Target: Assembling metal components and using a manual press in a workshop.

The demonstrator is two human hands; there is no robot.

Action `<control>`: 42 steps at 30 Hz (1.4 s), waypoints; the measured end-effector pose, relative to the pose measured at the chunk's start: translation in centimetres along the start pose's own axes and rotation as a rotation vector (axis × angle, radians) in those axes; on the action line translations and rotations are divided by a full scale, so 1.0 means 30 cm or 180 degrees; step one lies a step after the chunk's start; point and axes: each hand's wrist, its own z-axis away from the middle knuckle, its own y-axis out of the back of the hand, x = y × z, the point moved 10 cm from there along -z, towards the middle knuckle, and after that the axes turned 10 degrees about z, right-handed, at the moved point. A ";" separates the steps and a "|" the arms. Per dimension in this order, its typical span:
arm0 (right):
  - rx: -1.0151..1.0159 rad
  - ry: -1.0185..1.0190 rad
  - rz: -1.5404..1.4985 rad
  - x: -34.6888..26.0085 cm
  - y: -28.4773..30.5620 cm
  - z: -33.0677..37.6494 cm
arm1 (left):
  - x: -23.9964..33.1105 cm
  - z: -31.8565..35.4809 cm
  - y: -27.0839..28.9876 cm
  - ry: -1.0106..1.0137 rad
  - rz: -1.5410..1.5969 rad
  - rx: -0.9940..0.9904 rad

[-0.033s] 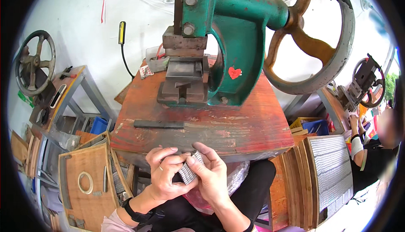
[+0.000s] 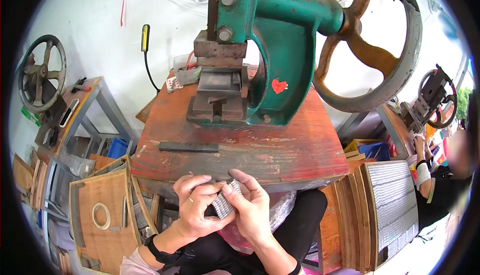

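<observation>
Low in front of the bench's near edge, both my hands are closed around a small block of grey metal pieces packed in tight ribbed rows. My left hand, with a ring and a black wristband, grips its left side with bent fingers. On the other side is my right hand, its thumb pressed on the block's upper part and its index finger at the far end. Fingers cover much of the block. Beyond them stands a green hand press on a worn red-brown bench, with a dark flat bar lying nearer to me.
The press's large handwheel juts out at upper right. Right of my knee, stacked wooden trays carry a sheet of grey ribbed pieces. At left lies a wooden board with a ring on it. Another person's arm shows at far right.
</observation>
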 end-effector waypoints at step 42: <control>-0.2651 0.0592 0.1987 0.709 -0.744 0.105 | -0.321 0.684 0.878 0.2924 0.0744 0.2619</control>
